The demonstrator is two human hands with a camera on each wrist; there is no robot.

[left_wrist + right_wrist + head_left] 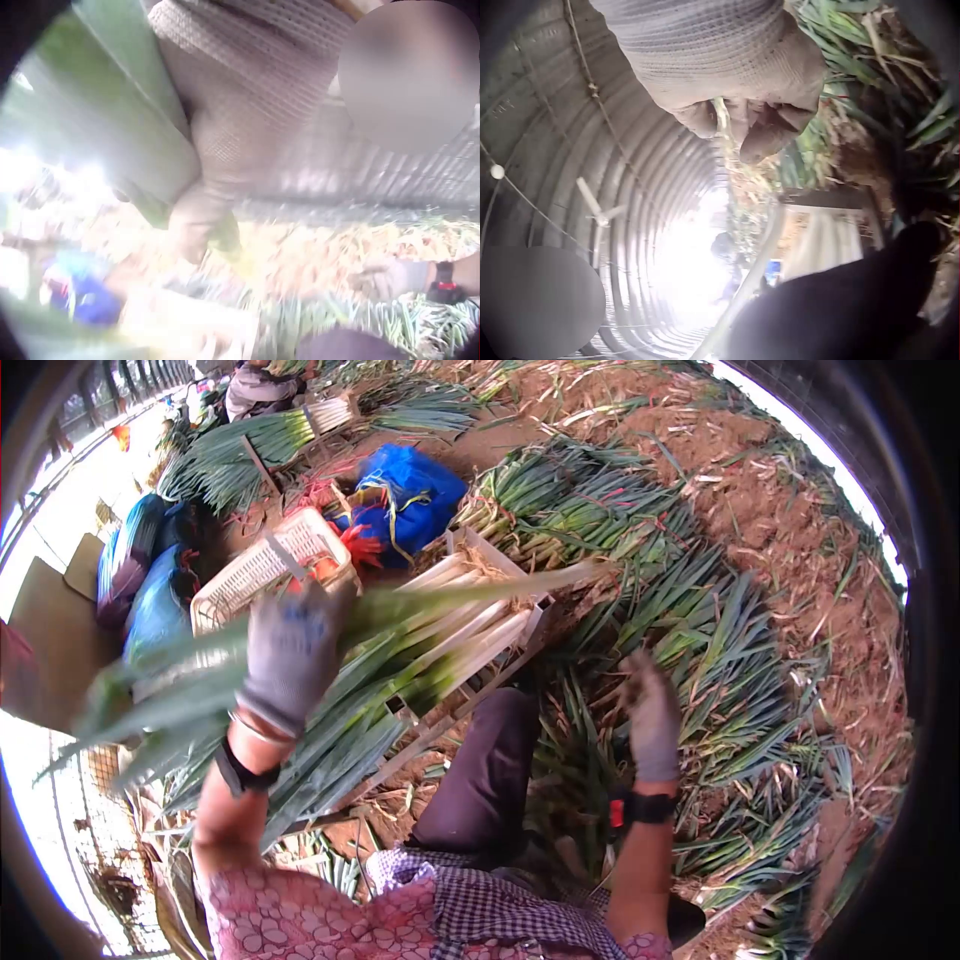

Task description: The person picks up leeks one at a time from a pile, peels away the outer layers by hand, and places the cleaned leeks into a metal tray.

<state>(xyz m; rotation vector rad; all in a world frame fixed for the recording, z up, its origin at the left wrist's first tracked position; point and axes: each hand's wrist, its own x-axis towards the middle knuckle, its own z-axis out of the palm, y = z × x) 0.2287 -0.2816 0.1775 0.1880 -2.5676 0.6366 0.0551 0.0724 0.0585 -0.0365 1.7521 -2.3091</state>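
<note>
My gloved left hand [295, 645] grips a long green onion [470, 594], held level above the rack. Its white root end points right and its leaves trail left, blurred. Broad leaves [112, 97] pass beside the same hand in the left wrist view. Beneath it, trimmed green onions [485, 632] lie side by side in a metal rack [541, 616]. My gloved right hand [652, 720] is raised right of my knee, above the loose onions. In the right wrist view its fingers are curled, with a thin pale strip [721, 116] pinched between them.
A white plastic basket [225, 582] and a blue bag [415, 490] stand beyond the rack. Heaps of green onions [730, 660] cover the ground at right, beside bare soil [740, 490]. Blue sacks [160, 610] sit at left. Another person [260, 392] is at the far upper left.
</note>
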